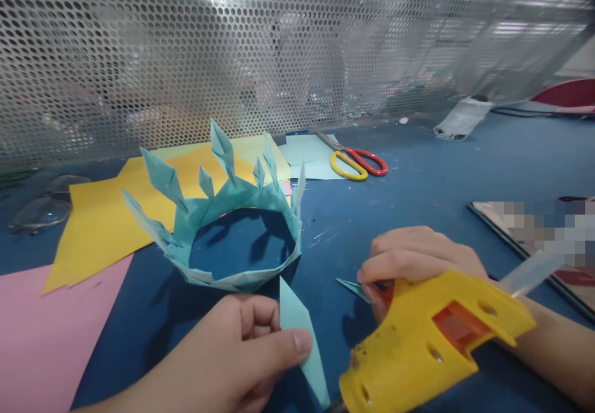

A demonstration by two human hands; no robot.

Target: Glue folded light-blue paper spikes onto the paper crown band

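Note:
My left hand (pixel 253 345) pinches a folded light-blue paper piece (pixel 302 326) with a pointed top between thumb and fingers. In my right hand (pixel 418 255) is a yellow glue gun (pixel 427 345), its nozzle end pointing down and left toward the lower tip of that piece; the nozzle itself is mostly cut off at the frame's bottom. A clear glue stick (pixel 530 273) sticks out of its back. Another small pointed blue paper piece (pixel 352 288) shows by the right fingertips. Just beyond my left hand stands a blue folded-paper crown (pixel 242 283) with several upright points.
Orange-yellow paper (pixel 106 221), pink paper (pixel 51 332) and light-blue paper (pixel 307 155) lie about the crown. Scissors (pixel 356 162) rest at the back. Glasses (pixel 41 213) are left, a tablet-like device (pixel 525 245) right. A perforated metal panel (pixel 279 47) borders the blue table (pixel 409 196).

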